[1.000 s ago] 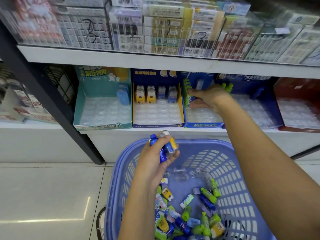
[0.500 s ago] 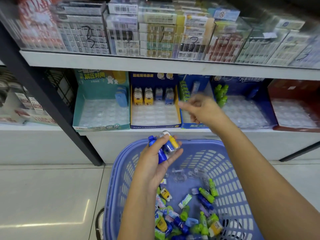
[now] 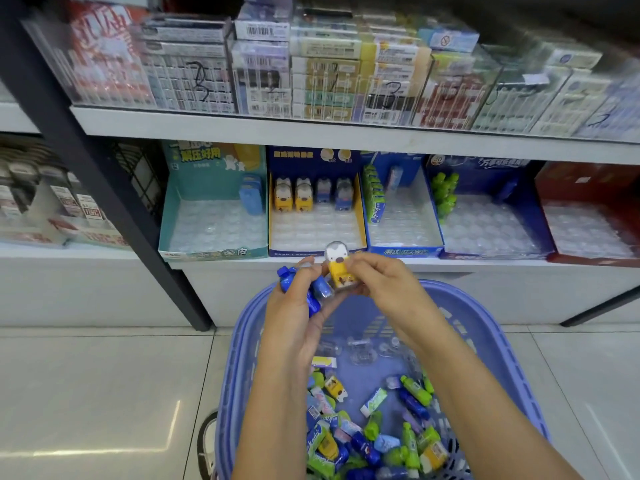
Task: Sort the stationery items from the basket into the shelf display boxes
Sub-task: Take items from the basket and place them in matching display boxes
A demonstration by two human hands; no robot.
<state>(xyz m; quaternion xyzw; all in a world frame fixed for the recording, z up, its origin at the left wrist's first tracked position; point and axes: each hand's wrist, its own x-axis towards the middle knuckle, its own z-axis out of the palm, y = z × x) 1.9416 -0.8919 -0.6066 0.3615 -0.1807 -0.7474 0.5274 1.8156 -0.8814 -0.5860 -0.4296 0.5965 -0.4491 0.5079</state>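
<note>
Over the blue basket [image 3: 239, 358], my left hand [image 3: 298, 306] holds a small bunch of erasers, among them a blue bottle-shaped one [image 3: 286, 277] and a pale blue one [image 3: 323, 288]. My right hand [image 3: 384, 289] pinches a yellow penguin eraser [image 3: 339, 271] that stands between both hands. Several loose erasers [image 3: 374, 434] lie in the basket bottom. On the lower shelf stand display boxes: teal [image 3: 180, 220], yellow-lined blue [image 3: 317, 252] with a row of penguin erasers [image 3: 294, 195], blue [image 3: 405, 251], dark blue [image 3: 491, 252] and red [image 3: 588, 181].
An upper shelf [image 3: 311, 128] carries clear bins of packaged stationery. A black shelf post [image 3: 104, 188] slants down at the left. Pale floor tiles [image 3: 86, 393] lie left of the basket. Green bottle erasers [image 3: 445, 192] stand in the dark blue box.
My right hand has come back from the blue display box down to my left hand and now pinches the yellow penguin eraser there. The left hand stayed over the basket.
</note>
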